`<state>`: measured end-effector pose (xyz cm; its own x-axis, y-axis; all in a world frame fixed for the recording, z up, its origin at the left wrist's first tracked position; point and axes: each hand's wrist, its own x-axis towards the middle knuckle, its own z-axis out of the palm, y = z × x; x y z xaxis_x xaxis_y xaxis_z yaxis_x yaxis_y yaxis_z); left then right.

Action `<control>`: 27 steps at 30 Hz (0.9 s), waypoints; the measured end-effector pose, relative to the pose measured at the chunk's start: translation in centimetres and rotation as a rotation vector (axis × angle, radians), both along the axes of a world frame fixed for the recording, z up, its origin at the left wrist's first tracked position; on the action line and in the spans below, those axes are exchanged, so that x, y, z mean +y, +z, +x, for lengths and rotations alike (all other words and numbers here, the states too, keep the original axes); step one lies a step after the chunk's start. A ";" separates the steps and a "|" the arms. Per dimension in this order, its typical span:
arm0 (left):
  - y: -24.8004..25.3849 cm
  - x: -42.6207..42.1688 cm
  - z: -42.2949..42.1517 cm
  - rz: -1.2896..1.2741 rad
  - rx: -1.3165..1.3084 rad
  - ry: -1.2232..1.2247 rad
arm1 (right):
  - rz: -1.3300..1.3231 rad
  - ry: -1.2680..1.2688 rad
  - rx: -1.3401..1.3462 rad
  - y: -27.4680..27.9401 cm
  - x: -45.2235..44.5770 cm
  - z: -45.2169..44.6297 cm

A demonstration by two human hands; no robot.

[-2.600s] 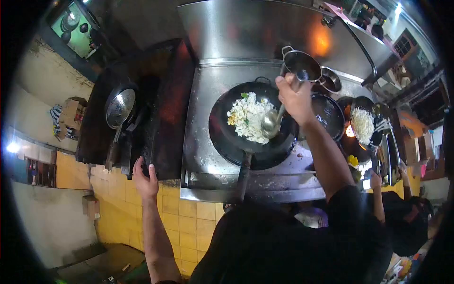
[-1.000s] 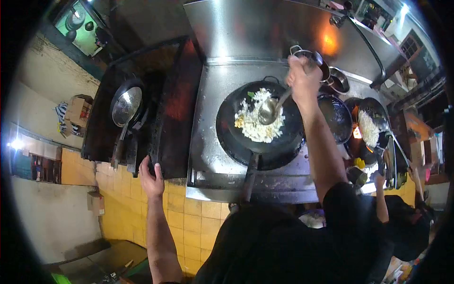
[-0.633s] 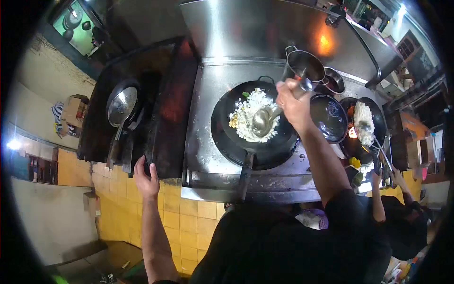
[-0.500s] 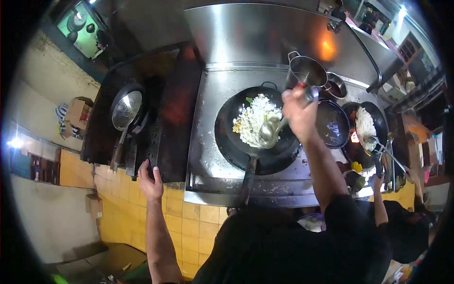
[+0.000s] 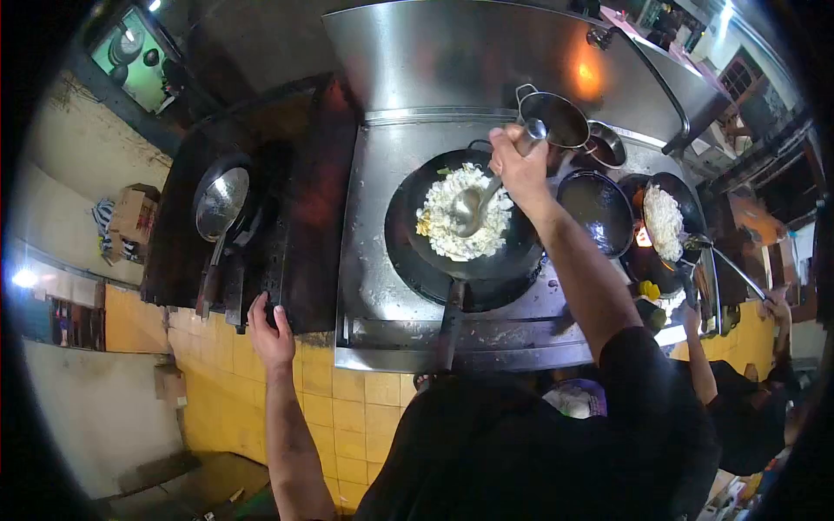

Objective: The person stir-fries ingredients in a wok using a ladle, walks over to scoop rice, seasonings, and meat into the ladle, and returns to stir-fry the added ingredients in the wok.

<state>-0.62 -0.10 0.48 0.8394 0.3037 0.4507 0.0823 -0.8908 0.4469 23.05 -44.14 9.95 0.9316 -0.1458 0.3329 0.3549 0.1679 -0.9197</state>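
A metal ladle [image 5: 467, 211] is gripped near the top of its handle by the right hand [image 5: 519, 165], whose fingers are curled closed around the shaft, with the rounded butt left protruding above the fist. The bowl of the ladle is set down in a heap of white, crumbly food [image 5: 486, 234], which is gathered in the middle of a black wok [image 5: 521, 259] and is flecked with yellow at its left edge and with a little green at its top edge. The wok is seated on a steel cooktop [image 5: 369, 217], its dark handle pointed toward the person's body. The left hand [image 5: 273, 337] is held with fingers loosely spread and nothing grasped, close to the front edge of a black stand [image 5: 313, 260]; whether that edge is touched cannot be told. On the stand a round metal strainer [image 5: 223, 200] is laid in a dark pan. Behind the right hand a two-handled pot [image 5: 556, 120] is placed beside a smaller steel pan [image 5: 608, 146], and just to the right a second wok [image 5: 595, 213] is filled with dark liquid. Further right, pale food in a third wok [image 5: 692, 195] is worked with another ladle by a co-worker, by whose hand [image 5: 776, 306] its handle is held, and flame [image 5: 643, 236] is seen beside that wok. Dark and reddish printing is borne by a cardboard box [image 5: 132, 213] at the far left, but its lettering is too small to be read.
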 end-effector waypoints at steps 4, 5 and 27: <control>-0.1 0.1 0.9 -0.026 -0.036 -0.002 | -0.206 -0.059 0.045 3.5 -2.5 -3.3; -0.4 -0.1 0.7 -0.044 -0.056 0.006 | -0.215 -0.047 0.042 2.3 -3.0 -2.5; -0.1 -0.1 1.4 -0.020 -0.040 0.034 | -0.060 -0.150 -0.126 2.6 -2.0 1.5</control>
<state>0.74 -0.17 0.34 0.8098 0.3412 0.4772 0.0946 -0.8788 0.4678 24.59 -46.15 12.52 0.8515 -0.2564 0.4573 0.4844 0.0511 -0.8733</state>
